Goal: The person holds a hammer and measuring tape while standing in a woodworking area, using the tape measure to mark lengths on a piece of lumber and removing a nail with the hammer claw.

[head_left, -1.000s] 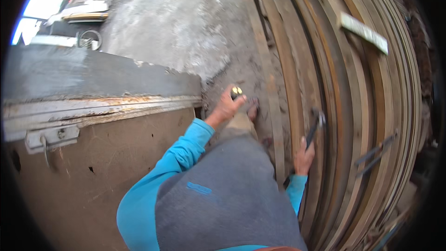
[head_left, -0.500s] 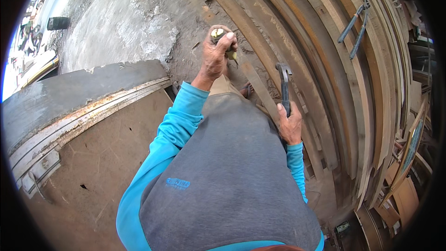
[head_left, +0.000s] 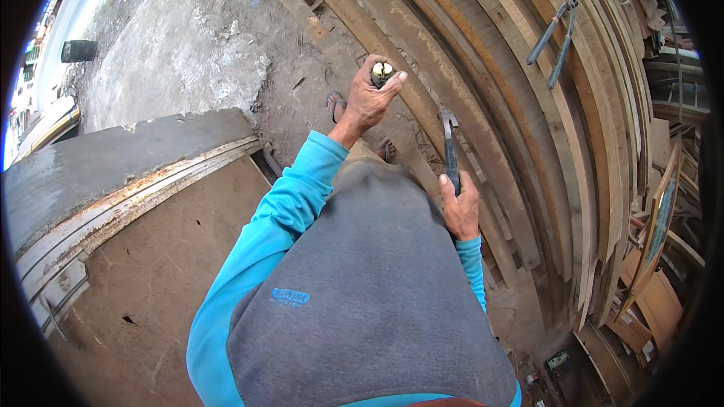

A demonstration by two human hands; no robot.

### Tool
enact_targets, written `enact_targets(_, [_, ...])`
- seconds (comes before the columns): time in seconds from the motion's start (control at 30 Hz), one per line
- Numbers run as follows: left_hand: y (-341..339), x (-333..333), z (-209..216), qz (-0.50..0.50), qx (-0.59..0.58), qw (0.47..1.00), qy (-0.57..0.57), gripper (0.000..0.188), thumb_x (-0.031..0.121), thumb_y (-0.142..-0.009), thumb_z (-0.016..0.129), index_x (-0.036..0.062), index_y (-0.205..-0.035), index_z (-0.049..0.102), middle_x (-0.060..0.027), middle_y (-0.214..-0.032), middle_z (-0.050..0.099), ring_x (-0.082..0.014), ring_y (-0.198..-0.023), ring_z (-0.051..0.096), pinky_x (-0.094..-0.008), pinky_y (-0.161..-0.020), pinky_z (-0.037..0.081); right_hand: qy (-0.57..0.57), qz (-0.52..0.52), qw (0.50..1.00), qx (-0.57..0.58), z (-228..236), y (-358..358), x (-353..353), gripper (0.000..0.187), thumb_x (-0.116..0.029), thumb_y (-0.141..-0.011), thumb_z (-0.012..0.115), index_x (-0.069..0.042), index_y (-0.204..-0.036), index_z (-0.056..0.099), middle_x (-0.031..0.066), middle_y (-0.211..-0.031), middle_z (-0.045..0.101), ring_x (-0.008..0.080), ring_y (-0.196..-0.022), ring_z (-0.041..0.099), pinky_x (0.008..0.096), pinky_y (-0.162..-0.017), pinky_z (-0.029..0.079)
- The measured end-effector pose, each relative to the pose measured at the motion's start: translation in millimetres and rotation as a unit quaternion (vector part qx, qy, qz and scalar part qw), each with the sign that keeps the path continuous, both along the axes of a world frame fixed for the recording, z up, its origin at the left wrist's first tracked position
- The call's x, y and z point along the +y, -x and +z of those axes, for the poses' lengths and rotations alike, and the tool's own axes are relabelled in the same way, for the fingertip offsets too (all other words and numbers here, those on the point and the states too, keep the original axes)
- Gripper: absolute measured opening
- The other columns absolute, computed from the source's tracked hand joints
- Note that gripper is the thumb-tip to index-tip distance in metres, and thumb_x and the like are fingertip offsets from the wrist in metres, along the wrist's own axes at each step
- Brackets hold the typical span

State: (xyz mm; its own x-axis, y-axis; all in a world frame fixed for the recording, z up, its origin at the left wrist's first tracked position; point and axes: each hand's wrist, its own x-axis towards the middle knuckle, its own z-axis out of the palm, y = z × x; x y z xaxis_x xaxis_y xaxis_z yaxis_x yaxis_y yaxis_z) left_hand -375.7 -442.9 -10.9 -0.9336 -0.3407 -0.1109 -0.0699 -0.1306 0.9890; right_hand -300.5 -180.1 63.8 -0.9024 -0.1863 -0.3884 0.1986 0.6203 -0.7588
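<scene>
Cutters are lying on boards; right hand is gripping a dark-handled hammer, left hand a pale-ended object.

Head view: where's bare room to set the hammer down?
For the hammer: pale floor, bordered by the black object left, grey slab below, planks right. The brown panel between white rail and left sleeve looks bare too; can't tell if it's level. Crowded: lower right, jumbled boards; blue-handled tool occupies part of the planks.

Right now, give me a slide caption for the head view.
Hammer in the right hand, pale-topped object in the left hand, beside long wooden boards.
</scene>
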Motion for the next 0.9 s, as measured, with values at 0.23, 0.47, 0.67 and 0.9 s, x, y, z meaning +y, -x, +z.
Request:
enact_targets(0.23, [-2.7, 2.4, 0.1, 0.045, 0.029, 0.999, 0.004, 0.025, 0.020, -0.095, 0.076, 0.0090, -0.104, 0.054, 0.0056, -0.081, 0.052, -0.0048, -0.073, 0.048, -0.0229, -0.062, 0.044, 0.008, 0.015, 1.000, 0.004, 0.5, 11.9, -5.7, 0.036, -0.035, -0.100, 0.063, 0.001, -0.101, 0.062, 0.0105, -0.074, 0.056, 0.0189, -0.070, 0.054, 0.0368, -0.066, 0.046])
enact_targets(0.47, [-1.2, -2.0, 3.6, 0.025, -0.009, 1.000, -0.009, 0.027, 0.022, -0.095, 0.076, 0.0099, -0.104, 0.054, 0.0059, -0.081, 0.053, -0.0043, -0.073, 0.048, -0.0230, -0.062, 0.044, 0.028, 0.020, 0.999, 0.008, 0.6, 22.4, -11.1, 0.031, -0.030, -0.099, 0.064, 0.001, -0.103, 0.062, 0.0133, -0.076, 0.058, 0.0236, -0.069, 0.056, 0.0384, -0.067, 0.046])
enact_targets(0.67, [-11.2, -9.4, 0.5, -0.022, -0.030, 0.999, 0.012, 0.026, 0.021, -0.090, 0.081, 0.0091, -0.101, 0.061, 0.0058, -0.083, 0.058, -0.0048, -0.077, 0.053, -0.0233, -0.069, 0.047, -0.006, 0.074, 0.996, 0.043, 15.2, 30.6, -30.0, 0.030, -0.023, -0.098, 0.063, 0.001, -0.115, 0.062, 0.0224, -0.086, 0.066, 0.0366, -0.080, 0.066, 0.0433, -0.074, 0.050])
enact_targets(0.9, [-17.5, 5.5, 20.3, -0.070, -0.007, 0.995, 0.066, 0.030, 0.023, -0.089, 0.078, 0.0076, -0.100, 0.055, -0.0039, -0.083, 0.054, -0.0139, -0.081, 0.050, -0.0315, -0.075, 0.046, 0.170, 0.028, 0.978, 0.114, 73.3, 28.5, -49.7, 0.029, -0.015, -0.097, 0.060, 0.001, -0.121, 0.055, 0.0114, -0.079, 0.059, 0.0205, -0.066, 0.058, 0.0357, -0.063, 0.048])
